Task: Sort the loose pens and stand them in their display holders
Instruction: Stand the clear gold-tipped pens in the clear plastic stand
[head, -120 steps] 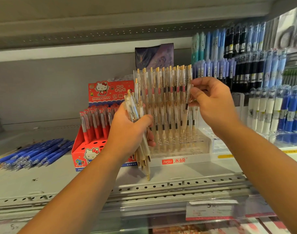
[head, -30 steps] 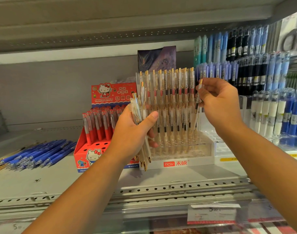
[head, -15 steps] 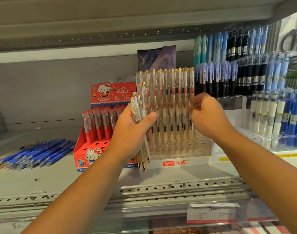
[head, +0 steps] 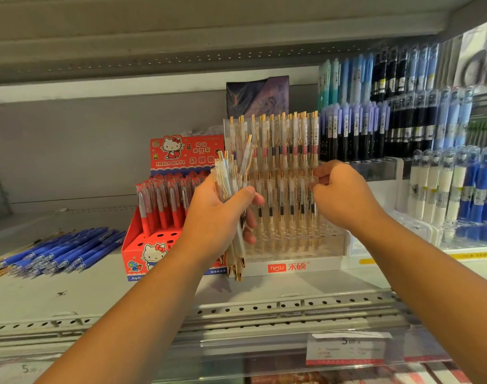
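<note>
Left hand: the left hand (head: pixel 220 220) grips a bundle of pens (head: pixel 231 176), with fingers and thumb wrapped round its middle.
Bundle direction: the long axis is close to upright and leans slightly. The gold push-buttons point up above the thumb, and the gold tips point down, poking out below the palm.
Right hand: the right hand (head: pixel 345 195) has its fingers curled, with the fingertips at the top of the end pen (head: pixel 311 206) of the front row. I cannot tell whether they pinch it.
Holder: a clear stepped holder (head: pixel 320 266) with a white front strip stands between the two hands and just behind them.
Front row: the front row (head: pixel 281 200) stands upright in the holes, buttons up and tips down, level with both hands.
Back row: the back row (head: pixel 286 139) stands the same way, higher than both hands.
Red box: a red box (head: pixel 181 153) sits just left of the left hand, with red pens (head: pixel 162 200) upright in it.
Blue pens: a loose heap of blue pens (head: pixel 65 250) lies flat on the shelf (head: pixel 70 295), well to the left of the left hand. Their long axes slant from near-left to far-right.
Racks: pen racks (head: pixel 403 120) to the right of the right hand hold blue, black and white pens upright.
Price tag: a price tag (head: pixel 347 347) hangs on the shelf edge below the right forearm.
</note>
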### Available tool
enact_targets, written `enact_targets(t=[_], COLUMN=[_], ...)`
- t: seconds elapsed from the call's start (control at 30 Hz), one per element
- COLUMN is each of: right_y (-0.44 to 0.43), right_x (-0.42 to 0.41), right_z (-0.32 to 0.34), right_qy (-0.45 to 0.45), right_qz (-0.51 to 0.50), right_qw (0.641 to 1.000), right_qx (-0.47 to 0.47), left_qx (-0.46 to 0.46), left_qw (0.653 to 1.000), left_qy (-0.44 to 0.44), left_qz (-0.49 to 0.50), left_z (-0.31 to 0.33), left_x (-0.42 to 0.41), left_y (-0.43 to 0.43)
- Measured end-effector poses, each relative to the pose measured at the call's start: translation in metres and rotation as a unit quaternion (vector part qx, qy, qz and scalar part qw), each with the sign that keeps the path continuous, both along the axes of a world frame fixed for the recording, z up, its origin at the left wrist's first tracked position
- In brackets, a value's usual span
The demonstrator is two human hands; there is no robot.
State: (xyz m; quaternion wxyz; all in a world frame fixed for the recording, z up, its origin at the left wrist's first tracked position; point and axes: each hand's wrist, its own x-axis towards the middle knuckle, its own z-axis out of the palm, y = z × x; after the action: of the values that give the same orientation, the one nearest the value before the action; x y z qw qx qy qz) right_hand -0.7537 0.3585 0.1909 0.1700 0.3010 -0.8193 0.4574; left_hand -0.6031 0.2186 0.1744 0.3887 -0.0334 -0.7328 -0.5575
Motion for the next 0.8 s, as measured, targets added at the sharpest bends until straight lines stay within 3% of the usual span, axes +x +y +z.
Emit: enact_targets(t=[0.1,0.17,0.27,0.33,0.53,0.8], right_y=[0.000,0.000,0.001,0.000,-0.008,-0.009], right_x=[0.000,0.002,0.014,0.024,0.036,0.036], right_z=[-0.001,0.001,0.006,0.007,0.008,0.010], right_qy=[0.007,0.034,0.088,0.101,-0.019,-0.097], right_qz=[-0.010,-0.010,0.049,0.113,0.288,0.335], right_qw=[1.000,0.997,0.977,0.964,0.930,0.911], right_qx=[-0.011,-0.065,-0.186,-0.217,-0.226,-0.221], left_qx=[0.005,0.008,0.012,0.014,0.006,-0.023], left_qw=[1.000,1.000,0.999,0.998,0.996,0.993], left_qy=[0.000,0.000,-0.005,-0.011,-0.034,-0.060], left_qz=[-0.011,-0.019,-0.039,-0.052,-0.087,-0.098], left_z=[0.001,0.001,0.001,0.001,0.000,-0.001], left_x=[0.000,0.001,0.001,0.001,0.002,0.000], left_y=[0.002,0.001,0.001,0.002,0.003,0.004])
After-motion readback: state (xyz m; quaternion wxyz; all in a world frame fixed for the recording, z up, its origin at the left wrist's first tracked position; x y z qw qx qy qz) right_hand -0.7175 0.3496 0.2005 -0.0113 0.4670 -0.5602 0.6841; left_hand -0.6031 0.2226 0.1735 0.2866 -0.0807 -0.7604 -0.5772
